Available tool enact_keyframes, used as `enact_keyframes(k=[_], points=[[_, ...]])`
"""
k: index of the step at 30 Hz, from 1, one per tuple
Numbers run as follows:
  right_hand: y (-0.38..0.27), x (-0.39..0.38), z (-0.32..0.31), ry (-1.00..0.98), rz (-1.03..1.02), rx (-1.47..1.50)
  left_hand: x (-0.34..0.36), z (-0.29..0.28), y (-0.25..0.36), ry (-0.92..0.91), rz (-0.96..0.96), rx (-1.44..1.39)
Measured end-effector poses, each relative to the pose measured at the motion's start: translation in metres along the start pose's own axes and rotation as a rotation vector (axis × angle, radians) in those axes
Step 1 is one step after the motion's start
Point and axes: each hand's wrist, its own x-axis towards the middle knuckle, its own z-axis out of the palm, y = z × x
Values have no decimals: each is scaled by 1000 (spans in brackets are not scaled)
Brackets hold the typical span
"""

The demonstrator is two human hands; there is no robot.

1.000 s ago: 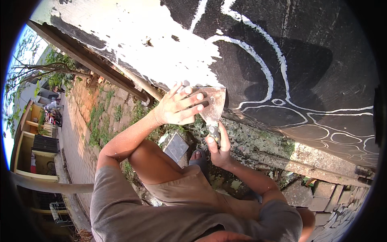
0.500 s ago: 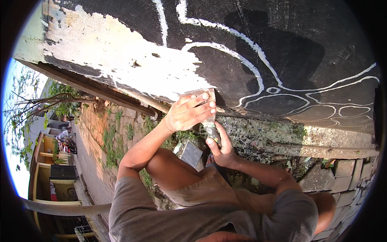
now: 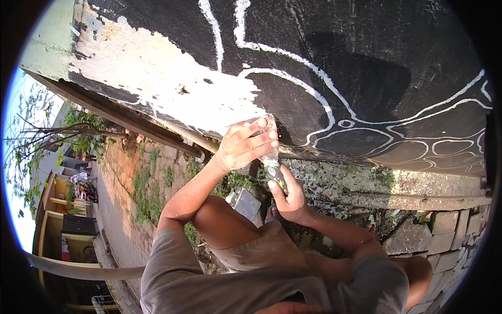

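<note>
Both hands are on a paint scraper [image 3: 271,153] with a wide metal blade and a dark handle. My right hand [image 3: 290,196] grips the handle, thumb and index finger showing around it. The fingers of my left hand [image 3: 243,144] press across the flat of the blade. The blade's edge meets the wall [image 3: 366,63], at the border between black paint with white outlines and a bare pale patch [image 3: 157,68] with a ragged edge. Dust specks both forearms.
Below the wall are rough, mottled stonework [image 3: 334,183] and a ledge. A grey slab [image 3: 247,204] lies by my knee. Stacked blocks [image 3: 444,222] stand at the right. To the left are a wooden beam [image 3: 115,118], a paved path [image 3: 123,209] and a parked motorcycle [image 3: 86,192].
The view has shifted slightly, so the wall's patch and outlines sit lower in it. Both hands stay on the scraper, its blade still against the patch's edge.
</note>
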Motion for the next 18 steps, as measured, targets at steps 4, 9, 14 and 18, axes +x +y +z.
enact_keyframes(k=[4,9,14,18], points=[[-16,10,17,75,-92,92,-5,1,4,95,-92,-5],[-2,5,15,76,-66,38,-2,-7,3,-51,-31,1],[-30,25,17,66,-65,92,19,-8,-1,248,-171,76],[-5,-5,31,92,-43,97,-6,-6,6,2,-91,-51]])
